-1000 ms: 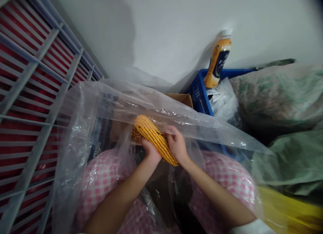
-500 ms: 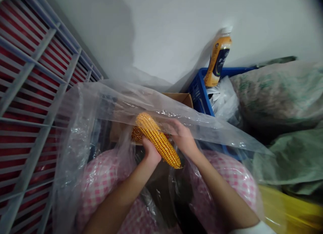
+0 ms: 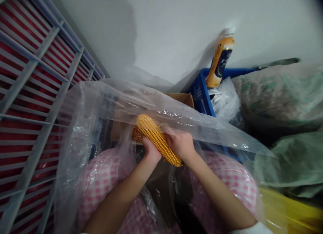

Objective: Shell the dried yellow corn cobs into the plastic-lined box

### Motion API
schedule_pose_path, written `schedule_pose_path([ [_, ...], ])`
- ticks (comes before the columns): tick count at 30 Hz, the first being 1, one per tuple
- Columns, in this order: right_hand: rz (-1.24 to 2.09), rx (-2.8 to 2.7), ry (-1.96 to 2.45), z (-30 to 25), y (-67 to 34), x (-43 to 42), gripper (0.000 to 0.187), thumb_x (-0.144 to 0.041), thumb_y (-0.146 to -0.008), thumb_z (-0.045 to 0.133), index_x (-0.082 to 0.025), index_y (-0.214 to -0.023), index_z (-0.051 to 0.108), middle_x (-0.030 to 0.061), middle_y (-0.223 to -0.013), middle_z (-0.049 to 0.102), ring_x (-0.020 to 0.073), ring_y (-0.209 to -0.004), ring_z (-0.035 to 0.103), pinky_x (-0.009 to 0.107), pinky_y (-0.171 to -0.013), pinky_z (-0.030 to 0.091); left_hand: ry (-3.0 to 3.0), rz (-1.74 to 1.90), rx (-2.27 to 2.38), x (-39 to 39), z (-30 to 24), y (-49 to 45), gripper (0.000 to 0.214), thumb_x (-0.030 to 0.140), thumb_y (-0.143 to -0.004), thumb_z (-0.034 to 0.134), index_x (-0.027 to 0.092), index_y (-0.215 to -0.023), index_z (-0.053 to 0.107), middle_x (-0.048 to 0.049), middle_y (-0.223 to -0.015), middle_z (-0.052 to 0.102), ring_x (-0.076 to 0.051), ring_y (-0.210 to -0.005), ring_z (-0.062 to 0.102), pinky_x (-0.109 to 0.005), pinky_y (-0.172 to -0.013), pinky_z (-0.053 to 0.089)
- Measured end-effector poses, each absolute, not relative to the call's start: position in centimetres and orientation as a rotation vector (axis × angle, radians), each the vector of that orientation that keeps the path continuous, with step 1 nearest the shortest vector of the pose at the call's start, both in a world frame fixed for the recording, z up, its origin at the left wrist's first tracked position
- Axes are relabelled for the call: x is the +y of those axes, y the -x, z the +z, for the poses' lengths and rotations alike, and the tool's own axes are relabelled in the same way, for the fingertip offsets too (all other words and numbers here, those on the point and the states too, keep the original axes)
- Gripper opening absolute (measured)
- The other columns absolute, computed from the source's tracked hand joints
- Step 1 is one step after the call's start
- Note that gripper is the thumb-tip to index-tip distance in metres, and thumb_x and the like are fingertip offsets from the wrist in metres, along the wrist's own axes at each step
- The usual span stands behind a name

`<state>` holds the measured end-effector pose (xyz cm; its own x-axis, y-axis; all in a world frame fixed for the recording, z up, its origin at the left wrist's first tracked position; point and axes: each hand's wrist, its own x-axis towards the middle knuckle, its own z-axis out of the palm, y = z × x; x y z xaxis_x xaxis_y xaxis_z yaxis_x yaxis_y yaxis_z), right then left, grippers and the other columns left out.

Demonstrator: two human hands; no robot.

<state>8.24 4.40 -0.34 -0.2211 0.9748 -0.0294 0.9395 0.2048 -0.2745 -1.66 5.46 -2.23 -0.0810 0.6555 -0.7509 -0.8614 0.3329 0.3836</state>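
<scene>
Under a plastic sheet's edge [image 3: 214,130], left hand [image 3: 151,150] and right hand [image 3: 180,144] grip a corn cob [image 3: 153,137].

**Room contents, located from the fingers [image 3: 176,140]**
- Beyond: white wall [image 3: 176,32], carrying a broad soft shadow.
- Beyond, near: cardboard box [image 3: 180,99], top edge only.
- Beyond, to the right: blue crate [image 3: 200,92], holding a white bag [image 3: 224,99] and a tilted orange-labelled bottle [image 3: 220,59] that stands just beside the wall.
- Left: grey rack [image 3: 32,92] over red slats [image 3: 20,143].
- Right: green sacks [image 3: 277,92], heaped.
- Lower right: yellow bag [image 3: 290,207].
</scene>
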Motion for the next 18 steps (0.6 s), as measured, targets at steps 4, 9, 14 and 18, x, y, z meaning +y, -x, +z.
schedule_pose_path([
  [4,0.342,-2.478,1.691,-0.06,-8.58,4.33,0.036,-0.018,-0.085,0.043,-0.026,-0.111,0.066,0.0055,-0.068,0.069,0.0151,-0.058,0.058,0.024,-0.052,0.03,0.245,1.288,1.046,5.54,-2.55,1.76,0.037,0.032,-0.086,0.026,0.019,-0.079,0.06,-0.0051,-0.073,0.063,-0.019,-0.07,0.063,-0.03,-0.071,0.05],
  [9,0.386,-2.378,1.732,0.17,-8.81,4.19,0.038,-0.022,-0.083,0.044,-0.026,-0.113,0.066,0.0047,-0.065,0.069,0.0151,-0.056,0.058,0.023,-0.053,0.033,0.221,1.33,1.031,6.0,-2.9,2.19,0.039,0.031,-0.088,0.024,0.022,-0.087,0.062,-0.0036,-0.075,0.065,-0.018,-0.074,0.064,-0.029,-0.075,0.05],
  [14,0.675,-1.951,1.868,0.2,-8.88,4.42,0.042,-0.022,-0.08,0.045,-0.024,-0.119,0.059,0.0026,-0.076,0.072,0.0189,-0.065,0.064,0.026,-0.063,0.044,0.199,1.306,1.024,5.82,-2.48,1.85,0.039,0.035,-0.089,0.026,0.021,-0.088,0.063,-0.0046,-0.084,0.068,-0.019,-0.08,0.065,-0.03,-0.075,0.051],
  [18,0.831,-1.797,1.841,-0.1,-8.93,4.71,0.042,-0.02,-0.078,0.045,-0.022,-0.118,0.057,0.0031,-0.085,0.072,0.0203,-0.07,0.065,0.03,-0.07,0.047,0.217,1.284,1.031,5.43,-2.37,1.43,0.04,0.033,-0.088,0.025,0.021,-0.085,0.063,-0.0056,-0.08,0.067,-0.02,-0.078,0.066,-0.031,-0.073,0.051],
])
